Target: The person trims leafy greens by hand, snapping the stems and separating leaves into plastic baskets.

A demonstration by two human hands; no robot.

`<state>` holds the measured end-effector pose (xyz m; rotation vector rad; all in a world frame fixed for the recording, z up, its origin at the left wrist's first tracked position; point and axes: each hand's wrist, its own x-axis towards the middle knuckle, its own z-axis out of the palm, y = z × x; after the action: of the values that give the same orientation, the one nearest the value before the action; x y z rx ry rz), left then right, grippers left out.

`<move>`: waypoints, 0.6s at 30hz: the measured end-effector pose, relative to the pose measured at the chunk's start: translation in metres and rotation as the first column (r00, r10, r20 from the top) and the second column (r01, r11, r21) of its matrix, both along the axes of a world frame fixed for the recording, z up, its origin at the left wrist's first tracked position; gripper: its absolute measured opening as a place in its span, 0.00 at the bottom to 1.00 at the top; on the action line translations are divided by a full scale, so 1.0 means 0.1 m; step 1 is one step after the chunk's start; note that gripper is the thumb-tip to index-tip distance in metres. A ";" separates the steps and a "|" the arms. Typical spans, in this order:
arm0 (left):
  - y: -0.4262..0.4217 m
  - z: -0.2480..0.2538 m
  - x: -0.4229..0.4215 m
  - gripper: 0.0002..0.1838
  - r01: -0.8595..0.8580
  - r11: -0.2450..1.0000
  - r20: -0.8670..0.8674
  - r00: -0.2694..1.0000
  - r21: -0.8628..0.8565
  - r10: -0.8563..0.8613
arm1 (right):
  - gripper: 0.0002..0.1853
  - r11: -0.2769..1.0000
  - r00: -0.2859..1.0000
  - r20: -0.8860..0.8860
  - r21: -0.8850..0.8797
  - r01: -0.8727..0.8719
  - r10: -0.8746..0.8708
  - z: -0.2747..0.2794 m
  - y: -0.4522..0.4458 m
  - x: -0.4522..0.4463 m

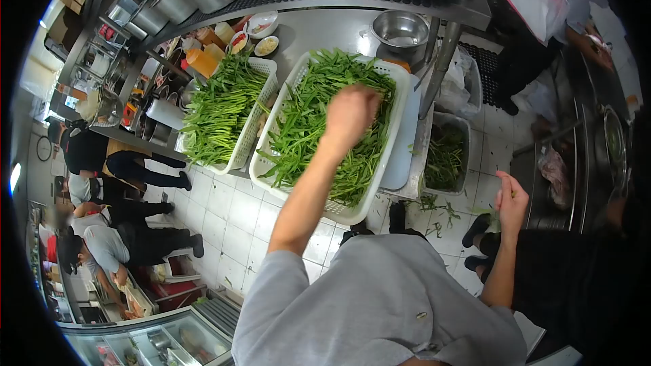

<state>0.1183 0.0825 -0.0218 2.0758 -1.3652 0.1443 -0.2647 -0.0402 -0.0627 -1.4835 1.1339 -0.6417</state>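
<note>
My left hand point(351, 115) is over the upper part of a white plastic basket point(352, 214) heaped with leafy green stems point(298, 122). Its fingers are curled, and what they grip among the leaves is hidden. Off to the right, above the floor, my right hand point(511, 202) is closed with the fingers pressed together; a small pale green bit shows below it, too small to name. A second white basket point(245, 148) of green stems, laid side by side, stands left of the first.
A grey bin point(466, 179) with greens stands on the tiled floor, scraps beside it. Steel bowl point(400, 28), sauce bottles point(201, 62) and small bowls line the counter beneath a shelf of pots. Several people work at left; others are close at right.
</note>
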 end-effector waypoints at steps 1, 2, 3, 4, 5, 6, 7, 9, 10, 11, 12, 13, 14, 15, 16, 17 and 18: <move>0.07 -0.07 0.17 0.09 -0.090 0.987 0.080 0.994 0.137 0.079 | 0.23 0.997 0.995 0.084 -0.054 -0.058 0.062 0.03 0.02 0.06; 0.14 -0.25 0.32 0.10 -0.146 0.970 0.183 0.977 0.196 0.110 | 0.27 0.988 0.978 0.162 -0.111 -0.111 0.128 0.11 0.07 0.18; 0.19 -0.27 0.36 0.11 -0.166 0.939 0.196 0.975 0.302 0.109 | 0.31 0.971 0.952 0.235 -0.177 -0.158 0.198 0.20 0.10 0.30; 0.21 -0.30 0.39 0.12 -0.147 0.924 0.176 0.980 0.353 0.089 | 0.34 0.959 0.844 0.457 -0.103 -0.263 0.280 0.30 0.12 0.40; 0.24 -0.33 0.42 0.13 -0.128 0.906 0.156 0.985 0.404 0.069 | 0.37 0.924 0.683 0.657 -0.054 -0.379 0.319 0.40 0.14 0.49; 0.27 -0.27 0.44 0.13 -0.091 0.928 0.012 0.996 0.360 0.092 | 0.40 0.867 0.479 0.820 -0.041 -0.496 0.313 0.49 0.15 0.62; 0.30 -0.19 0.45 0.13 -0.058 0.948 -0.134 0.985 0.312 0.104 | 0.40 0.809 0.258 0.925 -0.080 -0.582 0.278 0.51 0.13 0.79; 0.39 -0.05 0.52 0.13 -0.012 0.981 -0.401 0.912 0.192 0.089 | 0.41 0.679 -0.193 0.975 -0.216 -0.702 0.110 0.42 0.06 1.19; 0.44 0.01 0.60 0.13 0.000 0.993 -0.513 0.856 0.118 0.062 | 0.39 0.703 0.043 0.992 -0.054 -0.709 0.119 0.36 0.04 1.39; 0.49 0.10 0.65 0.13 0.000 0.999 -0.615 0.788 0.042 0.026 | 0.37 0.728 0.274 0.954 0.102 -0.678 0.121 0.27 0.02 1.60; 0.55 0.25 0.63 0.12 -0.013 0.996 -0.631 0.775 -0.085 -0.044 | 0.36 0.820 0.597 0.639 -0.095 -0.564 0.485 0.09 -0.01 1.87; 0.62 0.41 0.63 0.12 -0.039 0.997 -0.693 0.720 -0.064 -0.017 | 0.35 0.784 0.806 0.110 -0.337 -0.520 0.582 -0.04 0.01 2.09; 0.69 0.48 0.68 0.13 -0.041 0.995 -0.716 0.697 -0.090 -0.036 | 0.33 0.794 0.801 0.180 -0.371 -0.482 0.571 -0.01 0.07 2.19; 0.73 0.55 0.72 0.13 -0.045 0.992 -0.734 0.677 -0.122 -0.060 | 0.31 0.799 0.788 0.250 -0.408 -0.442 0.563 0.04 0.12 2.32; 0.75 0.63 0.73 0.13 -0.057 0.985 -0.768 0.634 -0.162 -0.089 | 0.28 0.761 0.553 0.760 0.122 -0.637 0.342 0.42 0.29 2.29; 0.81 0.69 0.69 0.13 -0.073 0.979 -0.806 0.581 -0.190 -0.113 | 0.26 0.833 0.636 0.649 0.005 -0.553 0.418 0.44 0.32 2.35; 0.87 0.72 0.65 0.14 -0.092 0.973 -0.841 0.524 -0.212 -0.134 | 0.25 0.873 0.717 0.523 -0.126 -0.471 0.462 0.47 0.35 2.41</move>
<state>0.1830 0.1695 0.0506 1.5316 -0.6810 -0.6460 -0.0233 -0.0050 -0.0160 -1.3739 0.2968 -0.6282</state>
